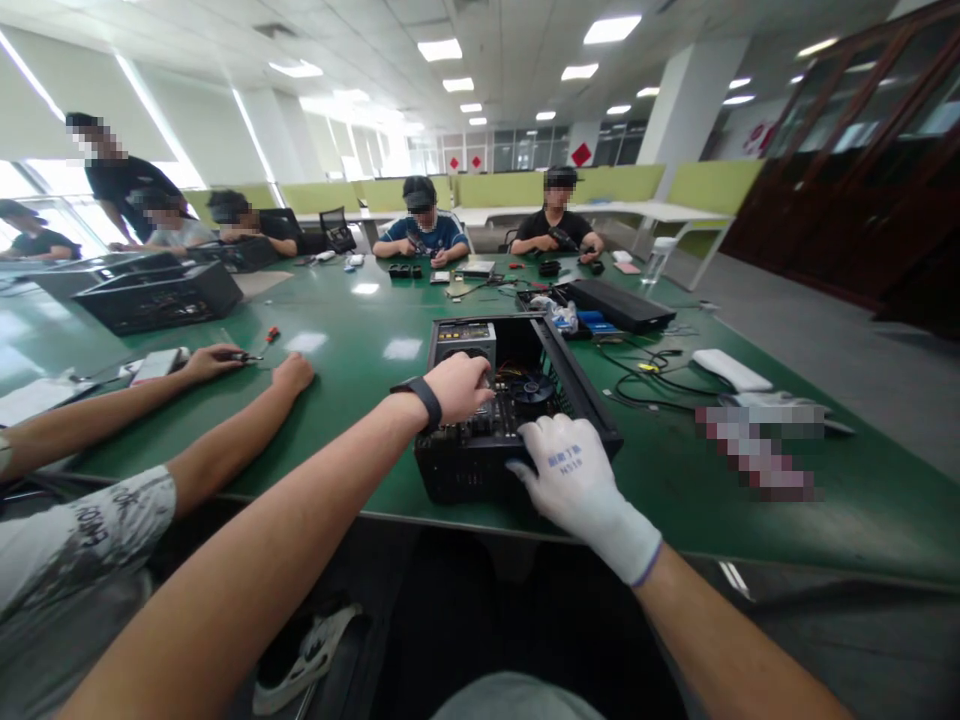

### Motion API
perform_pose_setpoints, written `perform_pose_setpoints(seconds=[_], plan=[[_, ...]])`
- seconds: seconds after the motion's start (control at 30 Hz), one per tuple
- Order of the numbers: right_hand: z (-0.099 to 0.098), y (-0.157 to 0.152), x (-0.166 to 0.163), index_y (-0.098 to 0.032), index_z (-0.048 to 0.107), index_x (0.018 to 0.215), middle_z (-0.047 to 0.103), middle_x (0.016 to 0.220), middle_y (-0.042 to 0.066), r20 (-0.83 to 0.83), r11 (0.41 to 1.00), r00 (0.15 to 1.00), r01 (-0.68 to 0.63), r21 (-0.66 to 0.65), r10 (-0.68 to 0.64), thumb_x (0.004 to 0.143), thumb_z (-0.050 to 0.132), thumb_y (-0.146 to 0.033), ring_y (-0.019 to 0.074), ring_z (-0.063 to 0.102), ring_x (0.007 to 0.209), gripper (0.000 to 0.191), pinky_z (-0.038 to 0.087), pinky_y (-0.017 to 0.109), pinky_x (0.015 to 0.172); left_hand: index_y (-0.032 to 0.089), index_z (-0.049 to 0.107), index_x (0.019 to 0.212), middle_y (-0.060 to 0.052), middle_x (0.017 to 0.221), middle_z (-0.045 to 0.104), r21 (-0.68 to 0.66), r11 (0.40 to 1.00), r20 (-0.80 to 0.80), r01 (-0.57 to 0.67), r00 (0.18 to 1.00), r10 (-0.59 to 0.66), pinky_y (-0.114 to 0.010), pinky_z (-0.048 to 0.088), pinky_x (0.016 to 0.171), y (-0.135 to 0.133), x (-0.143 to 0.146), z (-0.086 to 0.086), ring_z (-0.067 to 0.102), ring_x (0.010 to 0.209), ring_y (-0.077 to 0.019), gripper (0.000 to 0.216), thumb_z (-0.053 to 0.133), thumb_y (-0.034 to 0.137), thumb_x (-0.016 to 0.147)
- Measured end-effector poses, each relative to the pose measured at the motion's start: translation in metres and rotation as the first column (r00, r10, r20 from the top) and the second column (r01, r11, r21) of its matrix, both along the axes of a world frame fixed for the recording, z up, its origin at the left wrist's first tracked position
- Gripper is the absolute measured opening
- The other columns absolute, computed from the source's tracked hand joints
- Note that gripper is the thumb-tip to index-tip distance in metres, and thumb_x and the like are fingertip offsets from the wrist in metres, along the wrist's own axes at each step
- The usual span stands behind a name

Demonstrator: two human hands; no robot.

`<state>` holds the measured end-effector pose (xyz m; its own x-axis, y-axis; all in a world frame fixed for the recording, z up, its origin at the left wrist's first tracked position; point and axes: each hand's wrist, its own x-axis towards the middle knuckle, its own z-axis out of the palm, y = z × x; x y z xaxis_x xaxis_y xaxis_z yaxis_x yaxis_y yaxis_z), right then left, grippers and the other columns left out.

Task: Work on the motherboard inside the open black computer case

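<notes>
An open black computer case [577, 385] lies on the green table [352, 340] in front of me, with a fan [531, 388] and circuit boards showing inside. My left hand [466, 385], bare with a black wristband, reaches into the case's near left part with its fingers curled down onto the components; what they hold is hidden. My right hand [566, 465] wears a white knit glove and rests on the case's near edge, fingers bent over the rim.
A person's two bare forearms [225, 440] lie on the table at my left, near a small screwdriver [259, 350]. More black cases [157, 295] stand at the far left. Cables [645, 375], a white device [731, 370] and several seated people lie beyond.
</notes>
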<state>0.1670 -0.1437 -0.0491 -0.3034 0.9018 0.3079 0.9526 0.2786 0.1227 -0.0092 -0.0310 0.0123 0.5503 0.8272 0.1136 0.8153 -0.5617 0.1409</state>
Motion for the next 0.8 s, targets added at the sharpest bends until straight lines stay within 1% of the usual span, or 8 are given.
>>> perform_pose_setpoints(seconds=[0.07, 0.17, 0.27, 0.37, 0.47, 0.57, 0.73, 0.8], plan=[[-0.001, -0.029, 0.003, -0.02, 0.059, 0.106, 0.06, 0.097, 0.008, -0.02, 1.0, 1.0, -0.018, -0.007, 0.018, 0.089, 0.057, -0.045, 0.0237, 0.048, 0.089, 0.03, 0.024, 0.037, 0.075, 0.016, 0.069, 0.101, -0.009, 0.095, 0.071, -0.04, 0.999, -0.139, 0.028, 0.99, -0.033, -0.032, 0.05, 0.082, 0.0, 0.009, -0.004, 0.066, 0.091, -0.0234, 0.027, 0.064, 0.033, 0.081], [-0.003, -0.064, 0.006, -0.021, 0.06, 0.103, 0.06, 0.092, 0.005, -0.073, 0.999, 0.996, -0.046, -0.001, 0.046, 0.086, 0.063, -0.041, 0.0233, 0.046, 0.085, 0.027, 0.023, 0.036, 0.074, 0.016, 0.072, 0.092, -0.011, 0.095, 0.073, -0.126, 0.992, -0.313, -0.008, 0.949, -0.032, -0.032, 0.052, 0.079, -0.002, 0.023, -0.014, 0.068, 0.091, -0.0254, 0.027, 0.071, 0.037, 0.075], [-0.005, -0.09, 0.007, -0.023, 0.061, 0.098, 0.059, 0.087, 0.004, -0.12, 0.998, 0.991, -0.058, 0.008, 0.059, 0.08, 0.069, -0.038, 0.023, 0.045, 0.081, 0.025, 0.022, 0.036, 0.071, 0.015, 0.074, 0.092, -0.013, 0.098, 0.074, -0.198, 0.978, -0.424, -0.067, 0.905, -0.024, -0.031, 0.053, 0.078, -0.006, 0.034, -0.025, 0.069, 0.092, -0.0265, 0.033, 0.077, 0.039, 0.069], [-0.008, -0.109, 0.006, -0.023, 0.061, 0.092, 0.058, 0.081, 0.003, -0.167, 0.998, 0.984, -0.06, 0.034, 0.065, 0.074, 0.075, -0.036, 0.0225, 0.043, 0.077, 0.026, 0.022, 0.036, 0.07, 0.013, 0.075, 0.097, -0.016, 0.103, 0.073, -0.245, 0.966, -0.49, -0.086, 0.871, -0.046, -0.032, 0.055, 0.079, -0.011, 0.041, -0.034, 0.069, 0.093, -0.028, 0.04, 0.08, 0.035, 0.064], [-0.01, -0.12, 0.006, -0.023, 0.061, 0.089, 0.058, 0.079, 0.002, -0.203, 0.997, 0.977, -0.061, 0.046, 0.069, 0.071, 0.077, -0.034, 0.0215, 0.042, 0.075, 0.026, 0.021, 0.035, 0.069, 0.011, 0.075, 0.102, -0.018, 0.105, 0.073, -0.253, 0.964, -0.515, -0.082, 0.855, -0.062, -0.031, 0.055, 0.08, -0.015, 0.045, -0.044, 0.069, 0.096, -0.0283, 0.042, 0.079, 0.03, 0.064], [-0.01, -0.123, 0.007, -0.023, 0.062, 0.09, 0.058, 0.08, 0.002, -0.213, 0.997, 0.974, -0.068, 0.036, 0.074, 0.073, 0.075, -0.034, 0.0213, 0.042, 0.076, 0.025, 0.021, 0.035, 0.069, 0.011, 0.075, 0.104, -0.018, 0.106, 0.073, -0.281, 0.955, -0.542, -0.09, 0.836, -0.08, -0.03, 0.056, 0.081, -0.016, 0.048, -0.051, 0.07, 0.096, -0.0277, 0.044, 0.079, 0.028, 0.064], [-0.01, -0.122, 0.007, -0.023, 0.061, 0.091, 0.058, 0.081, 0.002, -0.222, 0.998, 0.973, -0.065, 0.021, 0.068, 0.075, 0.073, -0.034, 0.0211, 0.042, 0.076, 0.023, 0.021, 0.036, 0.07, 0.01, 0.075, 0.103, -0.018, 0.105, 0.074, -0.302, 0.945, -0.636, -0.125, 0.765, -0.102, -0.03, 0.056, 0.083, -0.009, 0.051, -0.059, 0.069, 0.097, -0.029, 0.051, 0.085, 0.027, 0.056], [-0.01, -0.121, 0.007, -0.023, 0.061, 0.092, 0.058, 0.082, 0.002, -0.223, 0.998, 0.972, -0.065, 0.017, 0.067, 0.076, 0.072, -0.034, 0.0209, 0.042, 0.076, 0.022, 0.021, 0.036, 0.07, 0.012, 0.075, 0.101, -0.017, 0.102, 0.074, -0.314, 0.937, -0.625, -0.154, 0.776, -0.082, -0.031, 0.055, 0.085, -0.004, 0.051, -0.063, 0.069, 0.097, -0.0295, 0.052, 0.088, 0.027, 0.052]])
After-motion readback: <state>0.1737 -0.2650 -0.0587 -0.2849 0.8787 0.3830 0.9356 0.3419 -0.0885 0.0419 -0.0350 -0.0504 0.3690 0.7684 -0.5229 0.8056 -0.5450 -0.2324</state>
